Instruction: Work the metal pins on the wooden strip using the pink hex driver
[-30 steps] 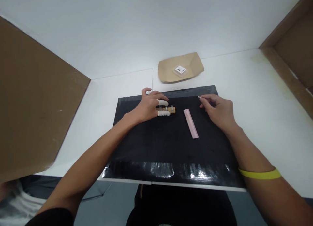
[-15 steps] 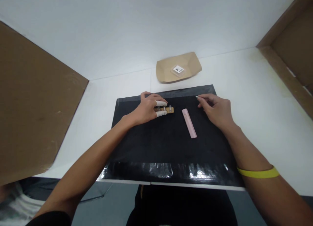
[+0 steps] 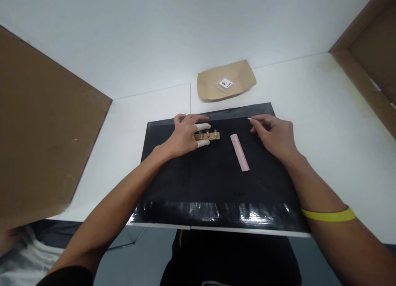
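My left hand (image 3: pixel 185 136) lies over a narrow yellowish strip (image 3: pixel 213 137) that carries several small clear upright pieces. Its fingers are spread, and two of them, in white ribbed finger covers, straddle the strip with a gap on both sides. The strip's left end is hidden under the hand. A tiny white stick-like piece (image 3: pixel 249 118) is pinched between the thumb and forefinger of my right hand (image 3: pixel 275 134), near the mat's far right edge. Between the hands a slim pink bar (image 3: pixel 239 153) rests at a slant on the black mat (image 3: pixel 198 176).
Behind the mat stands a brown paper tray (image 3: pixel 207 88) holding a small clear case (image 3: pixel 225 85) with a white label. Brown panels (image 3: pixel 46 129) flank the white table (image 3: pixel 312 96) left and right. At the lower left, part of another person (image 3: pixel 21 253) shows.
The two covered fingers of my left hand have parted, uncovering more of the strip and its clear pieces. My right hand still pinches the white piece. The camera view has shifted slightly.
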`<state>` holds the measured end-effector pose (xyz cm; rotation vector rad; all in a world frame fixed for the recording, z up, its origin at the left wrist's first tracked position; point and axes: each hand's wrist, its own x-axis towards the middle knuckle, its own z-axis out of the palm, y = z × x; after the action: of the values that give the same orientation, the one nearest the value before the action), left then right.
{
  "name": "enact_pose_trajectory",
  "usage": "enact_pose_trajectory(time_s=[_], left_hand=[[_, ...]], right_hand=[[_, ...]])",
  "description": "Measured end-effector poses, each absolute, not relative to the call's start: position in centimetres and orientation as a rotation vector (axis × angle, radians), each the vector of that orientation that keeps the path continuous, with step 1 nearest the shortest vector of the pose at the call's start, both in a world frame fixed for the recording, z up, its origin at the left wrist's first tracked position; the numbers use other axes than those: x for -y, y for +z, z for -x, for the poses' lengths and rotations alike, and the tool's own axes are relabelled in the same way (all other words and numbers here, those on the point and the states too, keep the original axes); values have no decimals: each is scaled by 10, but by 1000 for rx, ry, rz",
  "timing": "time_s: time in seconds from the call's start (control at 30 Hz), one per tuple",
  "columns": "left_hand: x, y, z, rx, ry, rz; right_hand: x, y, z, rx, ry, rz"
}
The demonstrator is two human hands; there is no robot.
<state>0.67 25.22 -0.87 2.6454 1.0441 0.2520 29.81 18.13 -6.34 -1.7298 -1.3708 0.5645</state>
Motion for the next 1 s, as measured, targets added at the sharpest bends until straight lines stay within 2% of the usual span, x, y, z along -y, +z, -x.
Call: enact_pose_trajectory(time_s=[0.37, 1.0], left_hand=[[-255, 0, -29, -957, 331, -2704], [-258, 3, -37, -1001, 228, -2595]], right_hand=[[-183, -65, -299, 1376, 552, 1708], [-183, -67, -299, 1361, 606, 1689]])
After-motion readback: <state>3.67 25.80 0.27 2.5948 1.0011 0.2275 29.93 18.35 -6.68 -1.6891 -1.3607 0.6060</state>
